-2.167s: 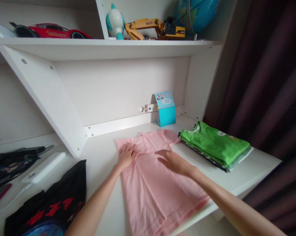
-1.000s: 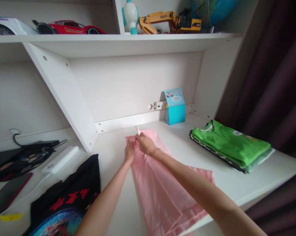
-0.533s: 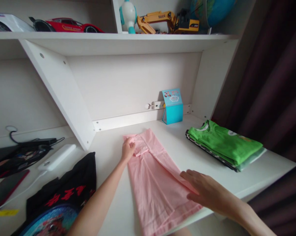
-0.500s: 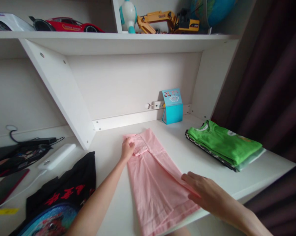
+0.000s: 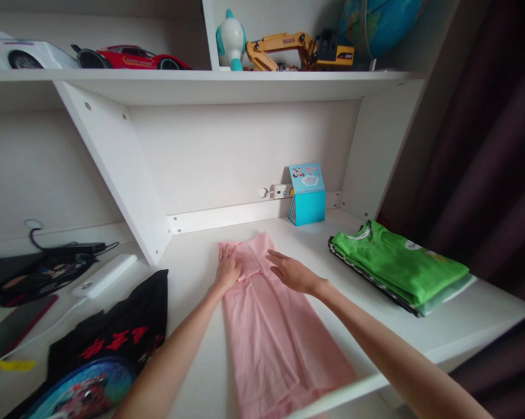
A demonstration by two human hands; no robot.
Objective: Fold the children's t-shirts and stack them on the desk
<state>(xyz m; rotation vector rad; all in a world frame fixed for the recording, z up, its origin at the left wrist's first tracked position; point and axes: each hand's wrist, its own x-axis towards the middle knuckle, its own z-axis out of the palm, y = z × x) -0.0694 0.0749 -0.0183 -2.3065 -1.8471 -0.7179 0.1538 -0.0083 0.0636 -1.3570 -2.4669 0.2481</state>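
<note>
A pink garment (image 5: 266, 331), likely a shirt, lies folded lengthwise on the white desk, its lower end reaching the front edge. My left hand (image 5: 228, 269) rests on the top left of the cloth, fingers laid out flat. On the upper right side of the garment is my right hand (image 5: 292, 273), its fingers stretched and apart, touching or just above the fabric. Neither hand grips anything. Creases run down the middle of the cloth.
A folded stack with a green T-shirt (image 5: 397, 262) on top sits at the right. A blue desk calendar (image 5: 308, 201) stands at the back. To the left lie a black printed garment (image 5: 114, 337) and a white power strip (image 5: 107, 274). A toy excavator (image 5: 303, 49) is on the shelf above.
My right hand has moved from the garment's lower right edge up to its top. The right side of the cloth now lies flatter. My left hand's fingers have flattened out. The view has shifted slightly.
</note>
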